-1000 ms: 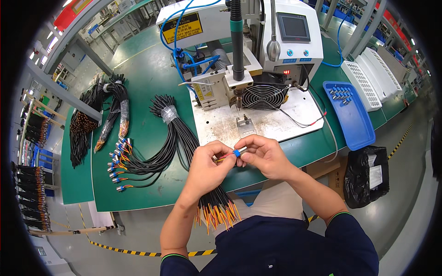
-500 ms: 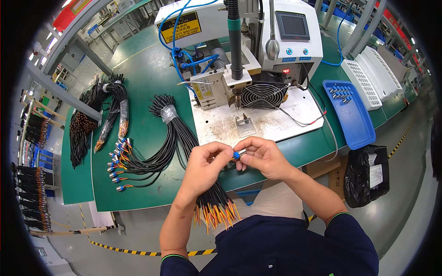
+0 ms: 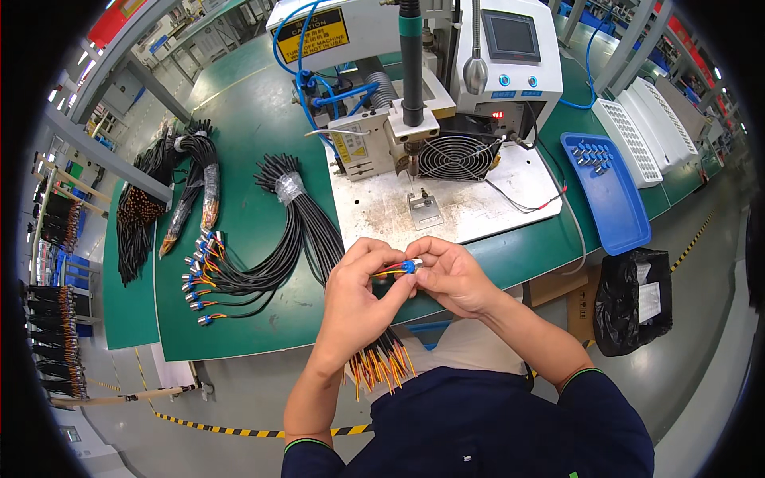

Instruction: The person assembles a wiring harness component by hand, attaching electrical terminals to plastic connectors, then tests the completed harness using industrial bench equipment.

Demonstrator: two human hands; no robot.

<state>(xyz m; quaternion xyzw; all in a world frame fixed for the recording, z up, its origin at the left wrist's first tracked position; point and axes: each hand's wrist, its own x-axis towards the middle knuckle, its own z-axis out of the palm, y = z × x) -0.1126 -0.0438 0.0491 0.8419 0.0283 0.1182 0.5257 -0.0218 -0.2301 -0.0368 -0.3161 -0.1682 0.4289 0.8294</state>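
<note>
Between my two hands, in front of the machine, is a small blue-and-silver connector (image 3: 411, 266) with red and yellow wires (image 3: 389, 273) running from its left side. My left hand (image 3: 357, 293) is closed around those wires, its thumb and fingertips reaching the blue part. From the other side my right hand (image 3: 458, 280) pinches the connector's silver end. A bundle of black cables (image 3: 307, 223) passes beneath my left hand, and its stripped orange and yellow wire ends (image 3: 378, 365) hang off the table edge. Several cables with connectors (image 3: 205, 271) on their ends lie to the left.
The soldering machine (image 3: 410, 119) stands ahead, with a small metal fixture (image 3: 425, 211) on its white base plate. A blue tray (image 3: 613, 207) with several connectors is at the right, beside white perforated racks (image 3: 628, 143). More cable bundles (image 3: 203, 167) lie far left.
My left hand's fingers have shifted on the wires, so more red and yellow wire shows. The connector stays pinched between both hands, nearly in place.
</note>
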